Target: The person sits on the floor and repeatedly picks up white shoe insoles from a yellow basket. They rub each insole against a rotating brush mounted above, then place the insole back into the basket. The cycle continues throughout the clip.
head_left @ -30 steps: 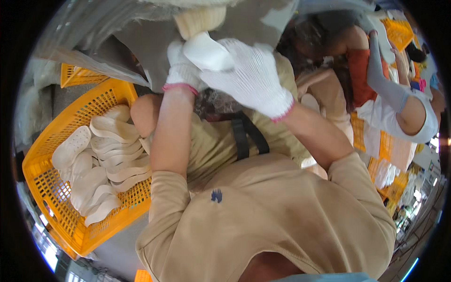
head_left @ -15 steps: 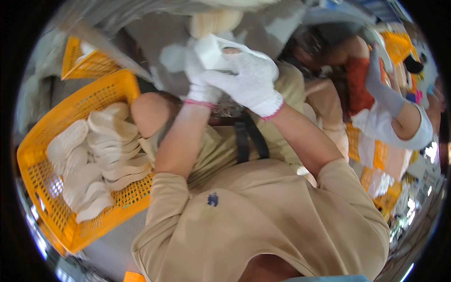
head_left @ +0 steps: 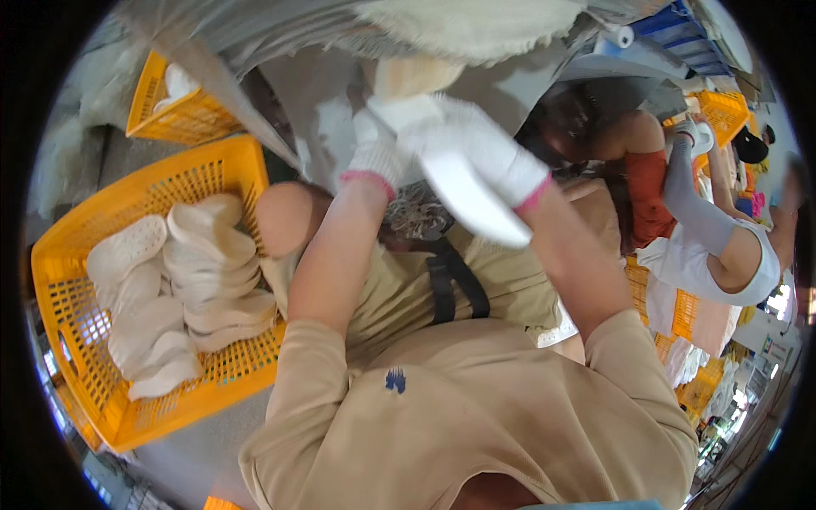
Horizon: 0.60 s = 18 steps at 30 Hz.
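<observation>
White shoe soles are what's being handled here, and the big yellow basket [head_left: 76, 340] on the person's left is already pretty well stocked: a pile of soles [head_left: 183, 289] is stacked inside it, lying flat and overlapping, filling much of the floor of it. So a good part of the job looks done, though room is left along the basket's near and far edges. A second, smaller yellow basket [head_left: 183, 110] is seen further off, with a bit of white showing in it. One sole [head_left: 472, 200] is held up in front of the chest, well apart from the basket, so that one is not yet put away. It's gripped by the gloved right hand [head_left: 480, 157], fingers curled around its upper end. The gloved left hand [head_left: 374, 153] is tucked just beside it; whether its fingers pinch anything can't be told.
</observation>
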Tool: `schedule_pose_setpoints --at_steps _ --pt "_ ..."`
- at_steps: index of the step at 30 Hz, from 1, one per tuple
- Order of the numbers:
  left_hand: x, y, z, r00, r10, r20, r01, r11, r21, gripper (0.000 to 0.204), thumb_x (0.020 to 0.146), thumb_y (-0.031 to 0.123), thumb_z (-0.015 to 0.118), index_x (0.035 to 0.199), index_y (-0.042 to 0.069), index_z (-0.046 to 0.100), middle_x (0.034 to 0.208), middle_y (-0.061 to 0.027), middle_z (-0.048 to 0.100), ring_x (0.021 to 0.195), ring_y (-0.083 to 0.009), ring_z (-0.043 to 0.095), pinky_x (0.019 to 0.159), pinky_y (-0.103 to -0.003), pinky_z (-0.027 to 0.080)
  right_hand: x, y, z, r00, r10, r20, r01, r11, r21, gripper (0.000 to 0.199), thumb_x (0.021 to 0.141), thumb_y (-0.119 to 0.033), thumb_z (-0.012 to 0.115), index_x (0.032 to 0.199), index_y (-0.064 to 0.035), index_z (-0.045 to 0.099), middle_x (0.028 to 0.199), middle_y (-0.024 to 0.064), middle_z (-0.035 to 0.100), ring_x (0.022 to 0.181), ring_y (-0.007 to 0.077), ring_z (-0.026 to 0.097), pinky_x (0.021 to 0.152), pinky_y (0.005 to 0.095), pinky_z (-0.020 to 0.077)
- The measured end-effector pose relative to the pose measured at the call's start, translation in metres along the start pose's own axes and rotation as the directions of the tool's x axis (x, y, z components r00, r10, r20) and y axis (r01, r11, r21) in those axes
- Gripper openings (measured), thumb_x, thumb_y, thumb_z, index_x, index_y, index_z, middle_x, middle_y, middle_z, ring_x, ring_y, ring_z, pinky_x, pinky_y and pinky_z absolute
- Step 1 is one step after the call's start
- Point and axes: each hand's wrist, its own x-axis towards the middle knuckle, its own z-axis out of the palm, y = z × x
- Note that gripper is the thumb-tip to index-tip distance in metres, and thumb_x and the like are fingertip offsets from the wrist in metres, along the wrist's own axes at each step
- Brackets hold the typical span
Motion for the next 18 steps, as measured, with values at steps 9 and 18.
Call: schedule_pose_setpoints --at_steps 9,18 --pt "0.037 -0.038 -0.043 0.988 -0.024 0.155 0.011 0.997 0.08 0.037 0.103 0.036 0.041 0.12 0.011 0.062 0.118 -0.0129 0.068 0.102 -0.0343 0.068 0.089 -0.047 0.057 -0.048 0.011 0.021 0.935 -0.331 -0.129 -0.069 0.187 -0.98 0.035 0.083 -0.031 0.068 0.103 -0.0024 0.069 0.097 0.0193 0.071 0.084 0.0414 0.067 0.078 0.0499 0.0556" --pt "-0.008 -0.036 -0.04 0.838 -0.15 0.524 0.317 0.916 -0.245 0.051 0.108 0.047 0.04 0.126 0.004 0.059 0.118 -0.0173 0.069 0.105 -0.0387 0.067 0.094 -0.053 0.058 -0.107 0.052 0.013 0.948 -0.29 -0.134 -0.096 0.139 -0.986 0.036 0.085 -0.024 0.069 0.115 -0.0036 0.067 0.091 0.0191 0.07 0.086 0.0335 0.07 0.074 0.0458 0.057"
